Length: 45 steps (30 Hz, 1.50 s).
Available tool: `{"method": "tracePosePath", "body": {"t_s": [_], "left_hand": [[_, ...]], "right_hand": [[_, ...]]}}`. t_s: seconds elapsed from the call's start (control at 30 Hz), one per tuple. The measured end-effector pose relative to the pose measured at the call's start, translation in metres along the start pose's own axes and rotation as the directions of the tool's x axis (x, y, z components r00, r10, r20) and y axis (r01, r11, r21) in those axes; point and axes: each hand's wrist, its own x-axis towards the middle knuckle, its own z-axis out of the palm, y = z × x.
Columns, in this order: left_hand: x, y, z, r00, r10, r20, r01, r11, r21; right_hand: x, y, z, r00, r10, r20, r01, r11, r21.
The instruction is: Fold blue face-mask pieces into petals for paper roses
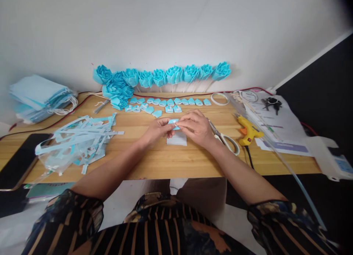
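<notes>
My left hand [162,128] is closed over the middle of the desk, pinching a small folded light blue petal [173,121] between thumb and fingers. My right hand [194,127] meets it from the other side, its fingertips pinched at a small white strip [175,124] on the petal. Below both hands lies a whitish rectangular piece [177,139], partly covered by them. Beyond them are rows of similar blue petals [170,102], several with white strips on them. Scissors [230,142] with pale handles rest just right of my right hand.
Blue flowers [174,74] on stems lean along the wall. At left are stacked face masks [41,95], blue scraps [79,141] and a phone [20,159]. At right are a tape roll [220,99], a yellow glue gun [248,130], keys [272,103] and papers [286,126].
</notes>
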Motion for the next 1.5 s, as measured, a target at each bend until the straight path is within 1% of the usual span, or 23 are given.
{"method": "tracePosePath", "body": {"t_s": [0.17,0.23,0.3,0.37,0.43,0.47,0.53,0.6,0.7,0.77,0.87,1.0,1.07,1.27,1.4,1.5], "left_hand": [[0.004,-0.005,-0.005,0.997,-0.005,-0.078,0.007,1.000,0.018],[0.005,-0.006,-0.006,0.997,0.004,-0.071,0.001,0.997,0.078],[0.005,-0.004,-0.006,0.999,0.015,-0.038,-0.009,0.987,0.162],[0.003,0.000,-0.005,1.000,0.029,0.001,-0.028,0.971,0.236],[0.001,0.003,-0.003,0.999,0.039,0.027,-0.045,0.956,0.290],[0.001,0.004,-0.002,0.999,0.038,0.037,-0.047,0.949,0.312],[-0.001,0.006,0.000,0.999,0.025,0.046,-0.040,0.934,0.354],[-0.001,0.006,0.001,0.999,0.014,0.053,-0.033,0.919,0.393],[-0.002,0.006,0.002,0.999,0.014,0.049,-0.033,0.905,0.423],[-0.002,0.006,0.003,0.999,0.016,0.036,-0.030,0.904,0.427],[-0.001,0.006,0.003,0.999,0.020,0.035,-0.033,0.909,0.416],[0.000,0.005,0.002,0.997,0.026,0.077,-0.052,0.931,0.361],[0.000,0.004,0.001,0.994,0.035,0.102,-0.067,0.941,0.333],[-0.001,0.005,0.000,0.986,0.082,0.147,-0.123,0.948,0.292],[-0.002,0.007,0.001,0.987,0.090,0.137,-0.127,0.948,0.292],[-0.002,0.007,0.003,0.991,0.079,0.107,-0.108,0.949,0.295]], "right_hand": [[-0.001,-0.002,-0.004,0.983,-0.003,0.182,0.015,0.997,-0.070],[-0.001,-0.003,-0.005,0.983,0.027,0.182,-0.020,0.999,-0.041],[0.000,-0.003,-0.006,0.985,0.108,0.138,-0.116,0.992,0.052],[0.000,-0.004,-0.007,0.963,0.244,0.114,-0.261,0.950,0.168],[0.001,-0.005,-0.007,0.917,0.366,0.160,-0.397,0.878,0.268],[0.001,-0.005,-0.007,0.893,0.401,0.202,-0.447,0.844,0.298],[0.002,-0.006,-0.007,0.862,0.423,0.281,-0.500,0.804,0.322],[0.003,-0.008,-0.006,0.854,0.415,0.316,-0.507,0.801,0.319],[0.003,-0.010,-0.004,0.855,0.410,0.317,-0.502,0.806,0.313],[0.003,-0.011,-0.004,0.848,0.420,0.324,-0.515,0.798,0.314],[0.002,-0.012,-0.002,0.830,0.449,0.332,-0.552,0.750,0.365],[0.001,-0.013,0.001,0.812,0.484,0.327,-0.584,0.655,0.480],[0.001,-0.014,0.003,0.810,0.493,0.319,-0.585,0.632,0.509],[0.000,-0.009,0.002,0.812,0.519,0.268,-0.578,0.644,0.502],[-0.002,-0.006,0.001,0.818,0.520,0.247,-0.565,0.645,0.513],[-0.003,-0.006,0.003,0.818,0.526,0.233,-0.563,0.646,0.516]]}}
